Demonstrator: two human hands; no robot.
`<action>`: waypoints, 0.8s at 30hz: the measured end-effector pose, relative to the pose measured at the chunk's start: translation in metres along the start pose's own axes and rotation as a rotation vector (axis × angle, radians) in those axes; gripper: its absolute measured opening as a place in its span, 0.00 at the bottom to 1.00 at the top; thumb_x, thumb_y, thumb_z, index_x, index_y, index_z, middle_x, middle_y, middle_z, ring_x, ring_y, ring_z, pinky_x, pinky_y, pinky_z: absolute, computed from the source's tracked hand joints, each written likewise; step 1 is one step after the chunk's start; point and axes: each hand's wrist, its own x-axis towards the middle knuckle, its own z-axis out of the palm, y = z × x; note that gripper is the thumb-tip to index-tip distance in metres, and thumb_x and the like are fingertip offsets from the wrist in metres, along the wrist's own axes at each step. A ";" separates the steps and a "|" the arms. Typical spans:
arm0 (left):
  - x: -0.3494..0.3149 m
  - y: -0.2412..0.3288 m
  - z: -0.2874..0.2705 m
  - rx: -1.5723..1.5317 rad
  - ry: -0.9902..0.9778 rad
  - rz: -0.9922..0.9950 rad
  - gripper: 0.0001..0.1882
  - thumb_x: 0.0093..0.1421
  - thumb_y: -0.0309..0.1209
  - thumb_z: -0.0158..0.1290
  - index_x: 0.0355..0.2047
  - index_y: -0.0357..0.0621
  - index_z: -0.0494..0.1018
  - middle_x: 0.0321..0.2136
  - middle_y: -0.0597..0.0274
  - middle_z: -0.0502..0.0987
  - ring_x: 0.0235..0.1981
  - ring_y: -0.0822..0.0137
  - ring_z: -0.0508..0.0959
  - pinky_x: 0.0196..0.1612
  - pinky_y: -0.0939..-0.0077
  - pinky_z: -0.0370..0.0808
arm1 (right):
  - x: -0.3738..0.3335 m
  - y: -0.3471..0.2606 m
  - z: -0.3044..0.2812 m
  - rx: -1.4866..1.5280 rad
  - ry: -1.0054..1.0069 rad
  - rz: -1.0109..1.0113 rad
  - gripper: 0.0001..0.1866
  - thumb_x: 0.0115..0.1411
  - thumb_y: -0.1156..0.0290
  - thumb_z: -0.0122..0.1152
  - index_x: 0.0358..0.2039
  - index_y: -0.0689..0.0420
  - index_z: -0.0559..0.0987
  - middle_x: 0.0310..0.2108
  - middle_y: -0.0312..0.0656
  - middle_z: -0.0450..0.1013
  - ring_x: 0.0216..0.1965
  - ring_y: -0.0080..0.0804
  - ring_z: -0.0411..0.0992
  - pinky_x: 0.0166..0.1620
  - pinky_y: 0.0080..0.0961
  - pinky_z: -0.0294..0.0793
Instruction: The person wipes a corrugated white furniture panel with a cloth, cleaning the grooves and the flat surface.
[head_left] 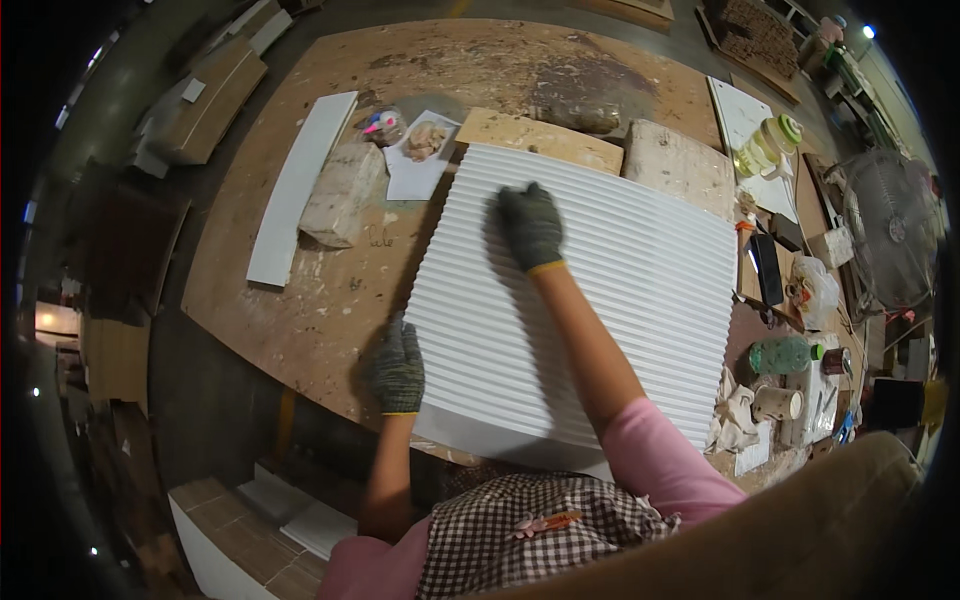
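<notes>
A white ribbed panel (610, 290) lies in front of me, raised on blocks above the wooden worktable (330, 320). My right hand (530, 228), in a dark grey knit glove with a yellow cuff, is closed over the panel's upper left part. Its fingers are curled, and whatever they hold is hidden. At the panel's left edge, my left hand (400, 370) wears a matching glove. Its fingers are stretched out along that edge, touching it; the thumb is hard to see. A wooden board (540, 140) and a worn pale block (680, 165) show beyond the panel's far edge.
Left on the table are a long white board (300, 190), another block (345, 195) and a paper sheet (408, 180) with a beige lump. At right stand a green-capped bottle (768, 145), a phone (766, 268), a green bottle (782, 355), a cup (778, 403) and a fan (895, 230).
</notes>
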 end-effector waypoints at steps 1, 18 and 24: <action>0.000 -0.008 0.000 0.006 0.008 -0.010 0.24 0.73 0.49 0.38 0.63 0.56 0.70 0.41 0.46 0.82 0.36 0.43 0.81 0.41 0.49 0.77 | 0.016 -0.028 0.020 0.044 -0.023 -0.014 0.05 0.58 0.66 0.58 0.34 0.49 0.79 0.31 0.50 0.72 0.37 0.54 0.72 0.37 0.50 0.73; -0.001 -0.012 0.017 0.048 0.077 0.063 0.22 0.73 0.47 0.39 0.61 0.56 0.69 0.34 0.46 0.82 0.31 0.46 0.82 0.32 0.50 0.78 | 0.018 -0.026 0.032 0.075 -0.023 -0.064 0.06 0.56 0.65 0.60 0.34 0.48 0.82 0.30 0.52 0.73 0.35 0.54 0.71 0.38 0.50 0.71; -0.002 -0.025 0.017 -0.009 -0.004 0.022 0.24 0.74 0.49 0.38 0.62 0.55 0.68 0.38 0.42 0.81 0.34 0.45 0.82 0.36 0.47 0.78 | 0.028 -0.062 0.046 0.103 -0.143 -0.072 0.08 0.56 0.62 0.62 0.35 0.49 0.81 0.32 0.54 0.73 0.38 0.55 0.73 0.42 0.49 0.74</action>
